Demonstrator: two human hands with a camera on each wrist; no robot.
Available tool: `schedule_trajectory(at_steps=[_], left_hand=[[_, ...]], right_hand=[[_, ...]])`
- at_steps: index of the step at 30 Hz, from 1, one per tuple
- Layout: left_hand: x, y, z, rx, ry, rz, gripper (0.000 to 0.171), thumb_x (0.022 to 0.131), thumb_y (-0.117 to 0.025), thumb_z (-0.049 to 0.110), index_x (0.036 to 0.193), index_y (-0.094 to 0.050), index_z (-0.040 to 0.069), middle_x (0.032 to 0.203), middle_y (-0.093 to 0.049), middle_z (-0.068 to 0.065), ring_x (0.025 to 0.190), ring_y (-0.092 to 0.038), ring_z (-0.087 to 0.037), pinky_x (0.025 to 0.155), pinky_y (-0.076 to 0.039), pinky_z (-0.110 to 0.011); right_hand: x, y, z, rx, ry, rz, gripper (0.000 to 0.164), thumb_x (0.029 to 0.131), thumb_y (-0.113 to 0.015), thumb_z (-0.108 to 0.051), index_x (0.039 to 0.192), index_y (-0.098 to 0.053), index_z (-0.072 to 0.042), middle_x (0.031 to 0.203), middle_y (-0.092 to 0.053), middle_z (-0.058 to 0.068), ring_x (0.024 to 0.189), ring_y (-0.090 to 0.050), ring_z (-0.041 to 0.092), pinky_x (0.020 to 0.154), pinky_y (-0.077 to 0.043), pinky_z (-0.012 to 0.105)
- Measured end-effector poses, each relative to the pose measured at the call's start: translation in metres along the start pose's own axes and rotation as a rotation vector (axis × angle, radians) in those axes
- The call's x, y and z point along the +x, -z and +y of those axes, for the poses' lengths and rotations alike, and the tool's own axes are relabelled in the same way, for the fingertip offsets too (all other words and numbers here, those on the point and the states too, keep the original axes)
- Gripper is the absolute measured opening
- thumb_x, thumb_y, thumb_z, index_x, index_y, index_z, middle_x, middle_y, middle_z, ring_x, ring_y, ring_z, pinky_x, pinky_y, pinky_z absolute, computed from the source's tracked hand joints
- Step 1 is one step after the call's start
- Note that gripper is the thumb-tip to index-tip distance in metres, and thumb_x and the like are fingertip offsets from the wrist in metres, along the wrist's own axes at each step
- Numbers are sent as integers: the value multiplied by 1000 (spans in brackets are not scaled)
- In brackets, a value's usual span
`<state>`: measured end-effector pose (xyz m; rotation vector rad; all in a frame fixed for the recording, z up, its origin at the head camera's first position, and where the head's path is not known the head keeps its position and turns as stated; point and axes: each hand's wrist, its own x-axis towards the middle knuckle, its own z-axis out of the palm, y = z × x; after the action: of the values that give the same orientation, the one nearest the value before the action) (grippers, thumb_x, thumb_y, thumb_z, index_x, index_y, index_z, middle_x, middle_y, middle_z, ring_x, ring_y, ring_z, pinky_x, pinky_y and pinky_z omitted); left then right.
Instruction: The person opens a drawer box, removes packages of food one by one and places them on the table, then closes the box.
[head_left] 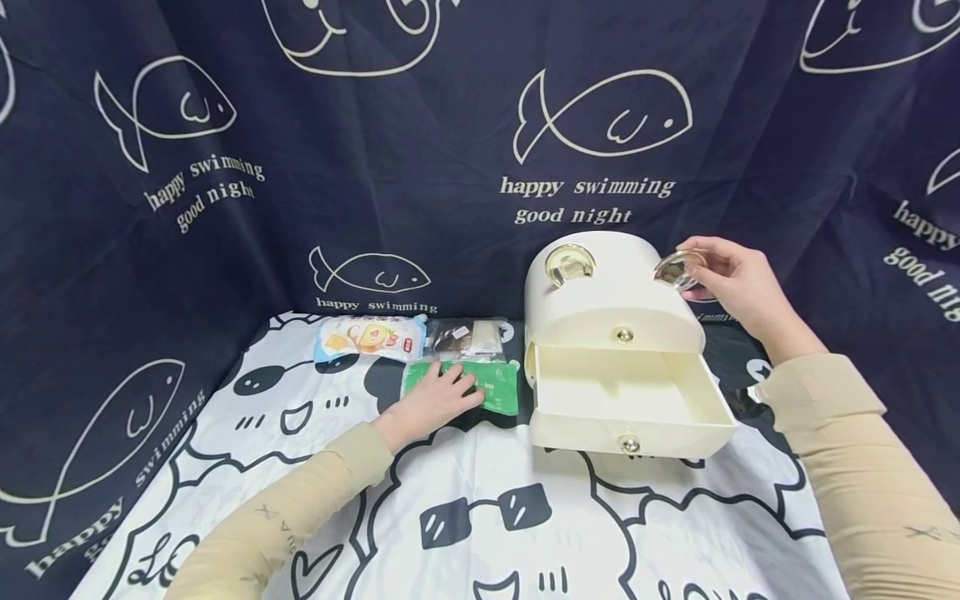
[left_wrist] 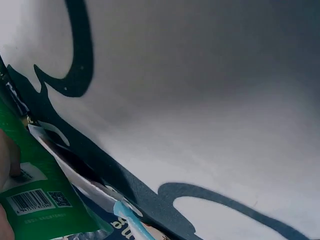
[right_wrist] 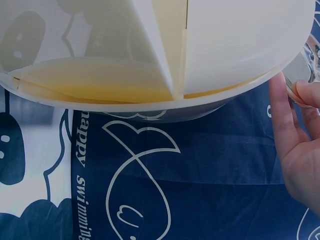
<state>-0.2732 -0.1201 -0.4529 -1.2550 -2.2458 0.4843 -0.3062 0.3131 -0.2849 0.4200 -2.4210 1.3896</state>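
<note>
A cream drawer box [head_left: 592,304] stands right of centre, its lower drawer [head_left: 630,437] pulled out and the drawer above it closed. Two shiny gold round ears rise from its top. My right hand [head_left: 738,279] pinches the right gold ear [head_left: 678,268] between thumb and fingers; in the right wrist view those fingers [right_wrist: 287,115] sit at the box's edge. On the left, my left hand [head_left: 431,400] rests on a green packet [head_left: 498,387], fingers spread over its top. The left wrist view shows a barcode on this packet [left_wrist: 45,200] beside the fingers.
Behind the green packet lie a white and blue food packet [head_left: 375,337] and a clear packet with dark contents [head_left: 461,340]. A patterned white cloth [head_left: 480,517] covers the table. Dark blue fish-print fabric [head_left: 420,167] hangs close behind the box.
</note>
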Motion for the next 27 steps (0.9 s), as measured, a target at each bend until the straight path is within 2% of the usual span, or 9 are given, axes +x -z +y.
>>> schedule_trajectory(at_steps=[6,10,19,27], left_hand=[[1,-6,2,1,-9,-57,47,81,-72,12,119,-48,25,117,-50,-2,99,-47,-23,73,-42,-40],[1,-11,3,-3,-14,-95,50,81,-72,12,122,-47,26,119,-50,-2,103,-47,-24,78,-44,-44],[1,-11,3,-54,-6,-154,47,84,-68,10,123,-48,27,121,-49,-2,107,-48,-25,86,-44,-49],[5,-10,2,-98,-16,-176,41,85,-66,7,117,-50,27,118,-51,0,107,-48,-24,85,-46,-50]], right_hand=[[-1,0,1,-30,-8,4,32,90,-60,-4,121,-57,-3,94,-63,-18,81,-63,-1,61,-55,22],[-2,0,2,-48,-20,3,29,91,-60,-7,119,-59,-10,94,-63,-18,82,-63,1,62,-55,24],[-1,-1,1,-55,-15,2,30,90,-59,-3,119,-59,-12,95,-62,-18,80,-62,-3,62,-55,23],[0,0,0,-54,-16,4,33,91,-60,-6,123,-55,-2,95,-63,-18,81,-63,-1,62,-55,22]])
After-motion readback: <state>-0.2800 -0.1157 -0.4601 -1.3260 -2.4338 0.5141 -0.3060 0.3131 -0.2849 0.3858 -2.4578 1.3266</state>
